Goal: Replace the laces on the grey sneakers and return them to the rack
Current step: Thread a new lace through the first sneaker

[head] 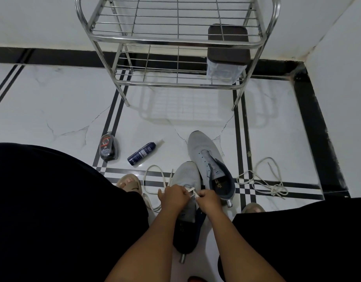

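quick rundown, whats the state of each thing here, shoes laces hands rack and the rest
near sneaker: on the floor, being laced
lace in hands: partly threaded, rest looped on the floor
left hand: grips the lace
right hand: pinches the lace
far sneaker: unlaced, upright on the floor
loose lace: tangled on the floor, untouched
spray can: lying on its side
rack: standing, holds no shoes
lidded box: on the rack's lower shelf, closed

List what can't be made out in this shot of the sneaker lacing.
- Head view: eyelets of the near sneaker, hidden by both hands.
- Spray can label: too small to read.
- Container contents on the rack: blurred behind bars.
- Red object: cut off by bottom edge.
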